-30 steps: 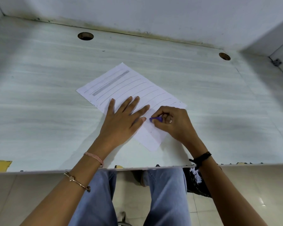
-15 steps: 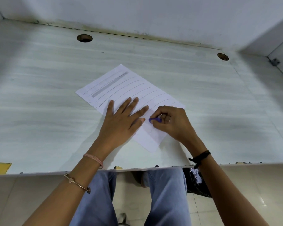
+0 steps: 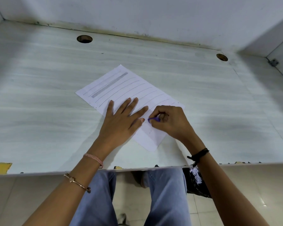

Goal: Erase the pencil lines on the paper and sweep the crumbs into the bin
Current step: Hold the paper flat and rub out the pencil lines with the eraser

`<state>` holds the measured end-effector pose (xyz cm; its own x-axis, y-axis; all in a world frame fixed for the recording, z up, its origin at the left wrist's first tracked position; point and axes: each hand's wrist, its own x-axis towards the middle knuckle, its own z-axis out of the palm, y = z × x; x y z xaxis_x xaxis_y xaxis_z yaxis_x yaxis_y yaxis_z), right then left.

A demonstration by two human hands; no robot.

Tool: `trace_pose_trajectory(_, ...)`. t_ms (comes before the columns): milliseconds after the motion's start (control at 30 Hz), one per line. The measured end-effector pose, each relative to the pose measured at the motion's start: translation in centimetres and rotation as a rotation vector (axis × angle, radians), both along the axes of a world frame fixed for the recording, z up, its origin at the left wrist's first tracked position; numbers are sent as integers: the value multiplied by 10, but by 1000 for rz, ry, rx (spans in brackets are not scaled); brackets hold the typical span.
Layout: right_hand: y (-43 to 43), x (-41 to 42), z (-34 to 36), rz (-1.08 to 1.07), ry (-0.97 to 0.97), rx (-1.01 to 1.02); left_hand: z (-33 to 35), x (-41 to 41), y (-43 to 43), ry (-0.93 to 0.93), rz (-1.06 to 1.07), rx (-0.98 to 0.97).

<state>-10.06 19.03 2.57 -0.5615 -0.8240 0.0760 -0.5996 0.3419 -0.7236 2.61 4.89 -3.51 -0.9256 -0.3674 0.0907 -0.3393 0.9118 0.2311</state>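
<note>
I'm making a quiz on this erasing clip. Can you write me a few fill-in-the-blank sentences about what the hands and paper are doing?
1. The right hand pinches a ____ eraser.
2. The left hand lies ____ on the paper, fingers spread.
3. The near end of the paper looks clean, while the far end shows a thick grey ____ and pencil lines.
4. The desk has ____ round holes near the wall.

Missing words: purple; flat; bar; two

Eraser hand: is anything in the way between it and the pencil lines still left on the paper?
Nothing loose lies on the paper. Only the left hand, pressed flat on the sheet, sits beside the eraser held in the right hand. It covers part of some lines, so it would have to shift.
</note>
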Motion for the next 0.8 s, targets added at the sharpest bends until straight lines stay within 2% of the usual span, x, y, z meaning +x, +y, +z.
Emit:
trace_pose_trajectory(67, 2, -5, -1, -38, -30, -20, -1, 0, 0, 6, 0, -20)
trace_pose_trajectory(133, 0, -11, -1, -137, 40, -56, 0, 0, 0, -1, -3, -28)
trace_pose_trajectory(200, -1, -9, -1, -108, 63, -38, 0, 0, 0, -7, -2, -25)
trace_pose_trajectory(267, 3, -4, -1, -19, -11, -6, -1, 0, 0, -3, 1, -15)
trace_pose_trajectory(333, 6, -6, -2, -60, -56, -39, -1, 0, -1, 3, 1, -16)
trace_pose_trajectory(433, 2, -8, -3, -160, 21, -93, 2, 0, 1, 8, -4, 1)
trace_pose_trajectory(567, 4, -4, -3, -52, 10, -14, 1, 1, 1, -5, -2, -7)
trace_pose_trajectory(667, 1, -15, -3, -177, 120, -46, 1, 1, 0, 14, -6, -18)
trace_pose_trajectory(733, 0, -13, -3, -136, 146, -23, 0, 0, 0, 12, -7, -23)
trace_pose_trajectory(800, 3, -6, -4, -28, 52, 4, 0, 1, 0, 1, -6, -11)
